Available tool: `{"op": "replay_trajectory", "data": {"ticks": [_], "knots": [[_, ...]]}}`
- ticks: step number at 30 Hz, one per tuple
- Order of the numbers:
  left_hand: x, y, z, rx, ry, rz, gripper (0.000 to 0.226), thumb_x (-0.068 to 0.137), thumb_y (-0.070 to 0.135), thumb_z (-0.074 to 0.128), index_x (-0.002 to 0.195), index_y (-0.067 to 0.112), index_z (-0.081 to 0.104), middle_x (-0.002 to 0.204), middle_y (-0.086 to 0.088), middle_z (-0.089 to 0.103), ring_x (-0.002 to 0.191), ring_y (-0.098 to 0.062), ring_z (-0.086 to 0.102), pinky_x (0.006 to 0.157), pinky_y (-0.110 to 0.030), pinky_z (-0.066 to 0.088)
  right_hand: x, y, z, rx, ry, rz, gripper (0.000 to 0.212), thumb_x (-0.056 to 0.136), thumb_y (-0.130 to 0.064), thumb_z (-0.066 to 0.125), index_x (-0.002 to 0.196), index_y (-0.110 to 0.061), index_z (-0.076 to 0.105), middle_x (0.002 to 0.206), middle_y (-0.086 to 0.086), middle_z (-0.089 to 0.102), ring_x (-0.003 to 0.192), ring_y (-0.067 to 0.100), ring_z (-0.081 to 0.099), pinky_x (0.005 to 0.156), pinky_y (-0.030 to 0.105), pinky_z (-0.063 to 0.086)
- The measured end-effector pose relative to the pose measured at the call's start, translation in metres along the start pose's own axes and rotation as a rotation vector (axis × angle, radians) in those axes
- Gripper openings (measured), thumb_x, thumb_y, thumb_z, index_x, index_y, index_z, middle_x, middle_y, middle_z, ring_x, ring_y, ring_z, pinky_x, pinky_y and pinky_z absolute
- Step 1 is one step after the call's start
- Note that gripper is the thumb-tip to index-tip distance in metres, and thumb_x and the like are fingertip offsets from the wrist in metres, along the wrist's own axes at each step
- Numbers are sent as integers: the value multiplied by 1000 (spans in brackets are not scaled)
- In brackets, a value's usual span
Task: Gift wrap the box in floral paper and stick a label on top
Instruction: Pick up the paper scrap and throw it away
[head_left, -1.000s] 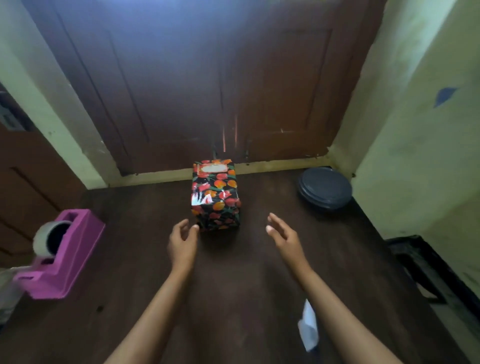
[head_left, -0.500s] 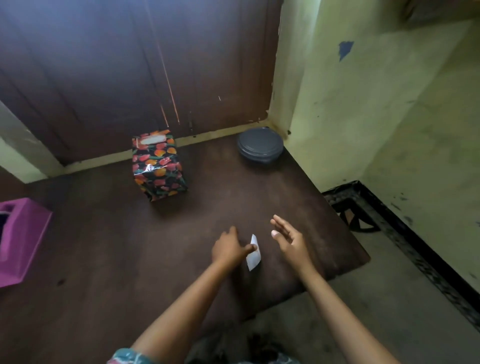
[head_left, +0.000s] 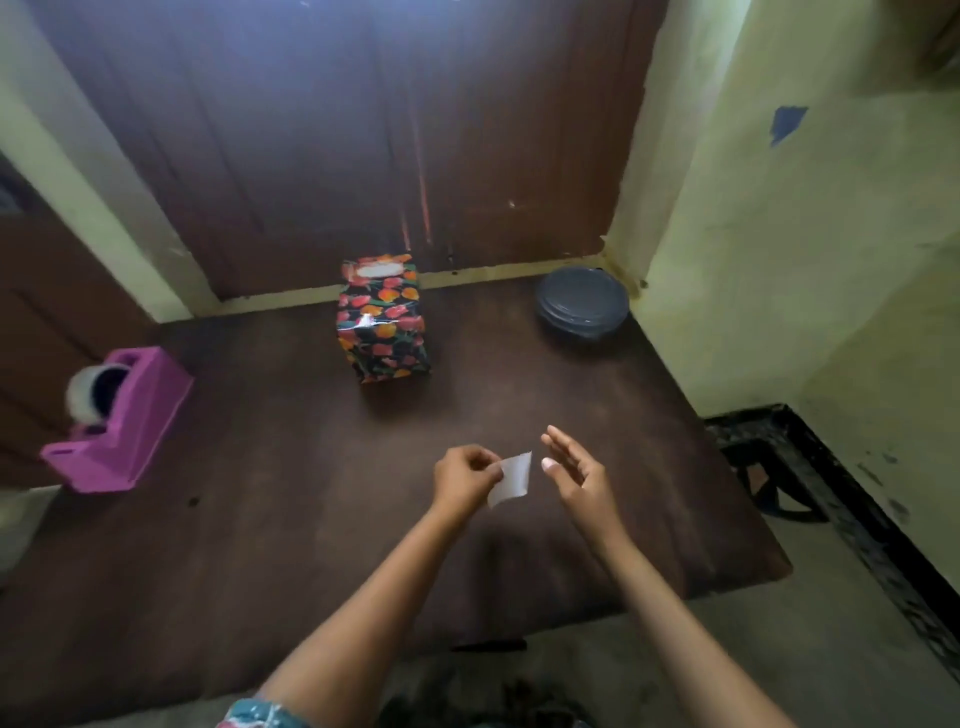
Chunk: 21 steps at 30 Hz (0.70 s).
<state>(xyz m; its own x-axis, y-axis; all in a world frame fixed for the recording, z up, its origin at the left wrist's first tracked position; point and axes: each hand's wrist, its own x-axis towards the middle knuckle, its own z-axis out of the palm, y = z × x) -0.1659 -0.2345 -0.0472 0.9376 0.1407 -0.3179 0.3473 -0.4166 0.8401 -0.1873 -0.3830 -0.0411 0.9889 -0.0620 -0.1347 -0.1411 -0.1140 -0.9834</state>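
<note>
This looks like a plain room in someone's home rather than a shop or workshop: a dark wooden table (head_left: 260, 519) is pushed up against a brown panelled door (head_left: 311, 130), between scuffed yellow-green painted walls (head_left: 805, 234) with a blue patch (head_left: 787, 122) where the paint differs. On the table sit household odds and ends: a pink tape dispenser (head_left: 130, 431), a round dark lidded container (head_left: 582, 306) and a floral-wrapped box (head_left: 382, 322). Beside it are a bare grey floor (head_left: 779, 649) and a black metal frame (head_left: 779, 457).

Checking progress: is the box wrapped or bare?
Wrapped. Floral paper covers every visible face of the box, tape glints on a seam, a pale label sits on top.
</note>
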Motion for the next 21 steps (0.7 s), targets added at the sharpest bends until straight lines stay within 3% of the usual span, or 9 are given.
{"op": "replay_trajectory", "data": {"ticks": [3,6,12,17,21], "knots": [[1,3,-54,-157,125,-4,18,80,5,63,68,19,63,78,-8,65,75,-21,61,63,-32,54,8,-13,33,-38,-92,-52,45,89,-2,56,132,-10,49,131,4,55,121,10,50,108,32,37],[-6,-2,-114,-195,281,15,18,79,7,62,67,21,63,78,-5,65,76,-21,63,67,-37,56,13,-29,78,-71,-186,-111,45,89,-4,57,132,-15,50,128,-3,55,120,8,50,108,33,37],[-32,-44,-221,-257,550,-23,15,75,2,60,78,16,63,75,-2,63,71,-18,58,60,-29,50,7,-62,188,-51,-421,-214,45,88,0,57,131,-14,51,131,3,56,121,8,50,107,30,38],[-43,-71,-255,-280,671,-78,19,76,3,61,83,19,67,84,-2,68,85,-25,65,73,-38,55,2,-74,234,-71,-539,-276,45,89,-4,58,131,-17,51,129,-2,55,121,4,49,107,34,39],[-54,-82,-262,-252,774,-104,16,76,6,62,85,17,69,78,2,66,72,-15,61,61,-28,48,2,-75,250,-98,-617,-338,45,89,-8,59,131,-21,51,129,-7,55,121,1,48,106,26,37]]}}
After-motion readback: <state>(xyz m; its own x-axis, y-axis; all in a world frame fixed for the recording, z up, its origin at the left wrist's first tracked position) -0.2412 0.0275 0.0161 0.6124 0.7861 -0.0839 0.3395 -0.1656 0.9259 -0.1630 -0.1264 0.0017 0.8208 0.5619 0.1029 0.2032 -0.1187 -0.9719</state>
